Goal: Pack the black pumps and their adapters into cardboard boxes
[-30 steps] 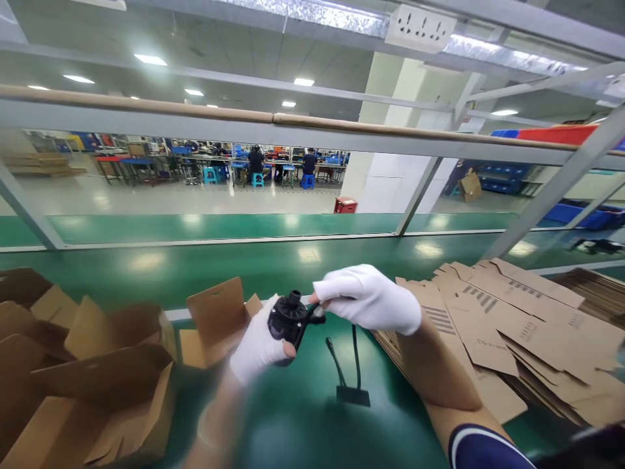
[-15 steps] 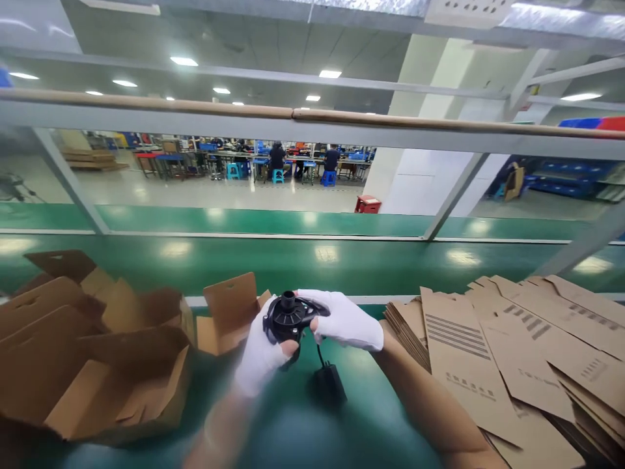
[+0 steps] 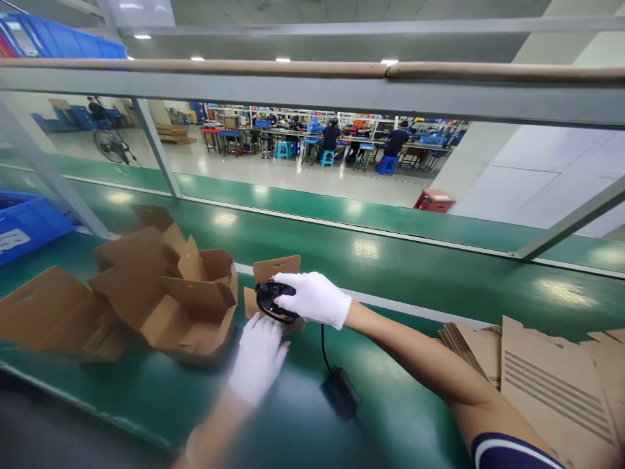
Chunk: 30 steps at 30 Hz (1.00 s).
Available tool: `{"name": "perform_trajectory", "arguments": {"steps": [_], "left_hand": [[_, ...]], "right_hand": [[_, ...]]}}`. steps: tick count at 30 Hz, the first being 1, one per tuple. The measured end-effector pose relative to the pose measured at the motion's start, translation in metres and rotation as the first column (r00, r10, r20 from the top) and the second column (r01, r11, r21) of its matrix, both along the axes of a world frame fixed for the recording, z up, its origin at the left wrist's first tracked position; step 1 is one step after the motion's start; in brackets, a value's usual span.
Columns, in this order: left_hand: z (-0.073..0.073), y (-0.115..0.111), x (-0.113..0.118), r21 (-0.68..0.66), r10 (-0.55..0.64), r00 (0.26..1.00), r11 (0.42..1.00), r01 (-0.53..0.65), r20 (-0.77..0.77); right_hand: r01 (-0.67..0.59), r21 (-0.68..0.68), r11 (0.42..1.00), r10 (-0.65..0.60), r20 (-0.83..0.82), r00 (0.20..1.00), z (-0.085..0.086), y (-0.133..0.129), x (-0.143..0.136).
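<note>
My right hand [image 3: 312, 298], in a white glove with bare fingertips, grips a black pump [image 3: 274, 301] with a round housing. It holds the pump tilted over a small open cardboard box [image 3: 277, 266], whose back flap stands up. The pump and hands hide most of that box. A black cord runs down from the pump to a black rectangular adapter [image 3: 343, 389], which hangs low over the green bench or rests on it; I cannot tell which. My left hand [image 3: 258, 355], gloved alike, is open with fingers stretched toward the box front, just below the pump.
Several open cardboard boxes [image 3: 195, 319] crowd the left of the green bench [image 3: 312, 430]. Flat printed cartons [image 3: 551, 384] lie stacked at the right. A blue bin [image 3: 34, 228] stands far left. Metal frame bars [image 3: 312, 85] cross ahead, with people seated at workbenches beyond.
My left hand has let go of the pump and dropped below it. The right hand has carried the pump over the small box and tipped it. The view has swung left.
</note>
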<state>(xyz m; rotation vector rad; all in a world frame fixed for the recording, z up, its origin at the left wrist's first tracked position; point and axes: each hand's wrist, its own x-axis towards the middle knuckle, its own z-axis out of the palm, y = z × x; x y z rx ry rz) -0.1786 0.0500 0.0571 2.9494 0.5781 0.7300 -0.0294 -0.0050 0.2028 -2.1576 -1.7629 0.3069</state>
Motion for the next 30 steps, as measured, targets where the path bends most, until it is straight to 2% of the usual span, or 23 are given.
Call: {"name": "perform_trajectory", "arguments": {"steps": [2,4,8,11,19,25,28,30], "left_hand": [[-0.002,-0.003,-0.002,0.010,-0.025,1.000,1.000,0.025,0.016],[-0.004,-0.005,-0.006,0.003,-0.053,0.998,0.999,0.053,0.040],[-0.008,-0.011,-0.013,-0.030,-0.125,0.991,0.992,0.126,0.056],[-0.007,-0.017,-0.011,-0.015,-0.159,0.985,0.987,0.160,0.070],[-0.008,-0.022,-0.008,0.090,-0.200,0.973,0.977,0.191,0.113],[-0.010,-0.028,-0.005,0.063,-0.156,0.987,0.986,0.152,0.050],[-0.009,-0.031,-0.003,0.034,-0.143,0.990,0.989,0.142,0.012],[-0.007,-0.033,-0.003,-0.012,-0.147,0.989,0.989,0.147,-0.018]], "right_hand": [[-0.043,-0.071,0.997,0.053,0.150,0.987,-0.011,0.015,-0.001],[-0.072,-0.172,0.983,0.108,0.211,0.971,-0.020,0.023,0.001],[-0.076,-0.390,0.917,0.187,0.255,0.949,-0.031,0.024,0.005],[-0.076,-0.488,0.870,0.212,0.230,0.950,-0.038,0.024,0.005],[-0.151,-0.616,0.773,0.278,0.116,0.954,-0.069,0.032,0.008],[-0.187,-0.673,0.715,0.292,0.045,0.955,-0.092,0.040,0.005],[-0.181,-0.677,0.714,0.261,0.017,0.965,-0.090,0.042,0.001],[-0.160,-0.644,0.748,0.237,0.034,0.971,-0.077,0.032,-0.001]]}}
